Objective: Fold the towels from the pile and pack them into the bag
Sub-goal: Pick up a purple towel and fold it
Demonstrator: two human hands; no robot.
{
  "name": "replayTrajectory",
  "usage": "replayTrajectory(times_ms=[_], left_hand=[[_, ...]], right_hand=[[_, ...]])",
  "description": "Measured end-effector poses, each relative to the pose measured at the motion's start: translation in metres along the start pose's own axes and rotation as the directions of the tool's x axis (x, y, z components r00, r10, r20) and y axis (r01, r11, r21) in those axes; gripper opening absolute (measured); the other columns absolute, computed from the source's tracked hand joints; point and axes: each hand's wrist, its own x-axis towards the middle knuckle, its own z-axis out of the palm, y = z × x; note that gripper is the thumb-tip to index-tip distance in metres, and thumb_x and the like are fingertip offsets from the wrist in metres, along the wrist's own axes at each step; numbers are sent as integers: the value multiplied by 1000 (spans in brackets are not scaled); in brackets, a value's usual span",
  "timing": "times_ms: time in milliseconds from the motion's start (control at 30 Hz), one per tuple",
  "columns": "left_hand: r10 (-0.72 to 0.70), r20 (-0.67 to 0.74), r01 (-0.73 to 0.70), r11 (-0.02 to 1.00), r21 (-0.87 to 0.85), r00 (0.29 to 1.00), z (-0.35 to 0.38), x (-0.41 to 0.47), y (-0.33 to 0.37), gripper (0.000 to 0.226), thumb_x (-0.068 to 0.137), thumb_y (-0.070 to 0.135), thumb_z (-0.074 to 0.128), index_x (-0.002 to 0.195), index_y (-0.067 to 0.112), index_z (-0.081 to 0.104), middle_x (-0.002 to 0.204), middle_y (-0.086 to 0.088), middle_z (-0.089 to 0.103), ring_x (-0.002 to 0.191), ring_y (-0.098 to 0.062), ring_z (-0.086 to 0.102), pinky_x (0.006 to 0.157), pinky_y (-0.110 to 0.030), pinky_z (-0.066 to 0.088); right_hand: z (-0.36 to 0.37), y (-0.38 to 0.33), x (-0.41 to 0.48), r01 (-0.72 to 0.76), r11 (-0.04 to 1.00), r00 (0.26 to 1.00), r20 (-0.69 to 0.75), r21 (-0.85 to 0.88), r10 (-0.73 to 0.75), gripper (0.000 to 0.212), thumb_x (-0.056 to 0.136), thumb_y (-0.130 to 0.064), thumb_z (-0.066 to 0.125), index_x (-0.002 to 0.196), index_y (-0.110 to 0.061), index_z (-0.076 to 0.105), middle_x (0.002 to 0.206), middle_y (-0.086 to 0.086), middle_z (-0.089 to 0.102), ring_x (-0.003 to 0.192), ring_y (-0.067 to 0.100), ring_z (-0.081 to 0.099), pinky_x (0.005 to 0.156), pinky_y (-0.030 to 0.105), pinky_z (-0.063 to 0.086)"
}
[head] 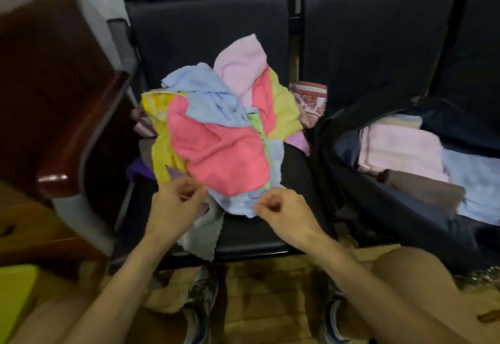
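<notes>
While folded towels (400, 148) lie in the bag (365, 208), left hand (174, 200) and right hand (284, 209) pinch a large unfolded pile's (216, 143) edge.

Both bare forearms reach forward, converging. Left grip (176, 200): fingers curled, thumb against forefinger, pinching the pink towel (221, 159) edge. Right grip (281, 208): knuckles up, fingers curled, pinching the light-blue towel (238, 204) edge. Grips near, not touching.
</notes>
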Motion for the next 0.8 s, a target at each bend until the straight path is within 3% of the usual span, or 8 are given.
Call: replayTrajectory(times_ms=[133,233,300,367,467,633,800], left_hand=[[-121,126,80,954,289,985,8,-5,-35,21,83,41,74,69,28,67,70,6,70,74,-17,67,70,-37,55],[-128,156,25,846,533,979,16,-5,-41,24,86,51,66,79,29,60,90,-3,67,90,-29,64,72,-35,52],[-70,102,-11,775,632,992,14,1,-43,21,89,41,66,100,23,62,106,-6,61,102,-32,60,75,-38,48],[-54,102,-33,709,704,993,12,8,-48,33,89,34,68,116,20,56,115,-6,55,109,-30,56,77,-41,48],[-116,128,-13,689,725,985,13,15,-59,29,92,30,65,119,21,58,120,-4,55,111,-29,57,81,-41,50],[-103,80,16,703,711,991,11,20,-60,16,97,16,55,109,17,66,113,-4,61,104,-26,60,76,-36,47],[-142,232,-69,696,714,962,11,17,-64,28,95,36,63,115,17,60,119,-3,52,115,-24,49,88,-37,50]], right_hand=[[50,-5,7,-2,1000,985,171,-21,6,13,88,-29,70,78,-21,67,78,-11,69,77,7,64,75,27,53],[74,-11,13,24,997,971,240,-77,-5,20,89,-26,67,70,-29,61,66,-16,59,67,5,57,69,29,51],[90,-16,20,30,994,960,279,-105,0,3,89,-28,65,91,-28,67,85,-13,66,85,12,63,80,38,54],[101,-19,25,71,992,956,291,-106,-38,26,87,-32,62,112,-31,64,106,-8,69,100,16,63,86,43,53],[109,-20,32,122,985,951,300,-119,-81,35,87,-32,59,122,-36,58,112,-8,68,104,17,62,86,45,53],[115,-16,44,123,960,948,315,-252,-39,26,94,-30,57,119,-23,60,108,1,68,99,23,63,81,44,55],[119,-16,45,140,938,957,288,-318,-45,15,96,-23,56,104,-17,68,94,0,68,89,22,63,70,34,51]])
